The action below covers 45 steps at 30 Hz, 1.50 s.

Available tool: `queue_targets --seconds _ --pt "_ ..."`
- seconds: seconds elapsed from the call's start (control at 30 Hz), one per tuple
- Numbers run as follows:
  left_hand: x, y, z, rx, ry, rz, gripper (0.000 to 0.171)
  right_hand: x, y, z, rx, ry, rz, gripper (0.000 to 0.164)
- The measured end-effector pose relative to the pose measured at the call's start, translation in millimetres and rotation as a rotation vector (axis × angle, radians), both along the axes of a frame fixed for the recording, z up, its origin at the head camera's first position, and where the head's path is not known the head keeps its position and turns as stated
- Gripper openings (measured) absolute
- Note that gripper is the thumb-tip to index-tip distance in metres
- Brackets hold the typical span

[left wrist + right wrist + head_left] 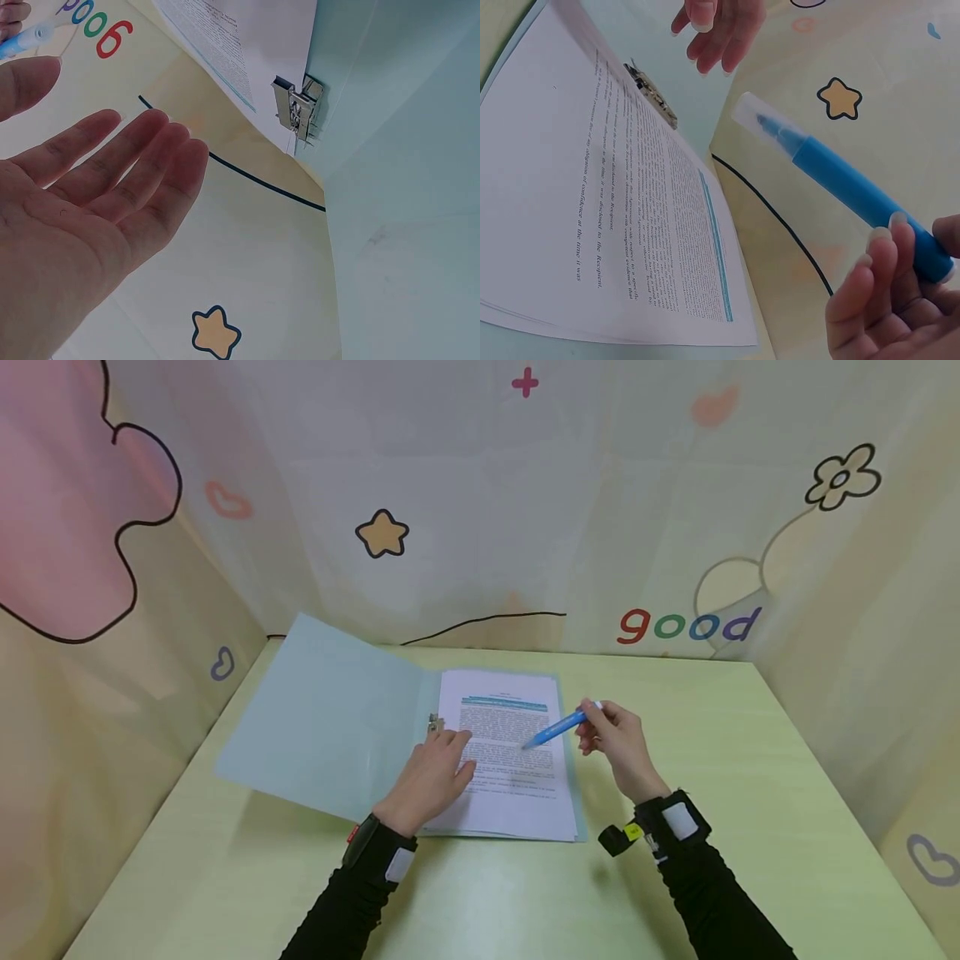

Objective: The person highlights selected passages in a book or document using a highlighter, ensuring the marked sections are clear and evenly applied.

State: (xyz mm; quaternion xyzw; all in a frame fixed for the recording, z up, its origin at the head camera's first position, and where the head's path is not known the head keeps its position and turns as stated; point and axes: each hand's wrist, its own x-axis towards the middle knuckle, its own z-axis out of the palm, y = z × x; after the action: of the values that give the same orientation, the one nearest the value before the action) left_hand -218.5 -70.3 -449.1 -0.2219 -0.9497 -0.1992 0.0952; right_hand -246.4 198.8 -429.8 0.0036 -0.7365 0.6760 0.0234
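Note:
My right hand pinches a blue highlighter near its rear end, over the right side of the printed pages. In the right wrist view a translucent cap covers the highlighter's tip. Blue highlighting marks lines near the top of the text. The pages lie in the right half of an opened light blue folder, by its metal clip. Palm down, my left hand is over the pages' left edge just below the clip; in the left wrist view its fingers are loosely extended, holding nothing.
The folder's cover stands partly raised to the left, casting a shadow on the pale green table. A printed curtain encloses the table's back and sides. A black strap with a small dark device sits at the right wrist.

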Motion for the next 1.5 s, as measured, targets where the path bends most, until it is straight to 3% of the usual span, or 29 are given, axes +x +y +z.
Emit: queue_targets --seconds 0.27,0.57,1.5 --pt "0.6 0.6 -1.3 -0.011 -0.005 0.0 0.04 0.3 -1.4 -4.3 0.007 0.017 0.013 0.042" --pt "8.6 -0.3 -8.6 0.002 -0.036 0.028 0.041 5.4 -5.7 -10.1 0.018 0.0 0.044 0.041" --pt "0.8 3.5 -3.1 0.016 -0.002 0.008 0.04 2.3 -8.1 -0.1 0.039 0.022 0.062 0.041"
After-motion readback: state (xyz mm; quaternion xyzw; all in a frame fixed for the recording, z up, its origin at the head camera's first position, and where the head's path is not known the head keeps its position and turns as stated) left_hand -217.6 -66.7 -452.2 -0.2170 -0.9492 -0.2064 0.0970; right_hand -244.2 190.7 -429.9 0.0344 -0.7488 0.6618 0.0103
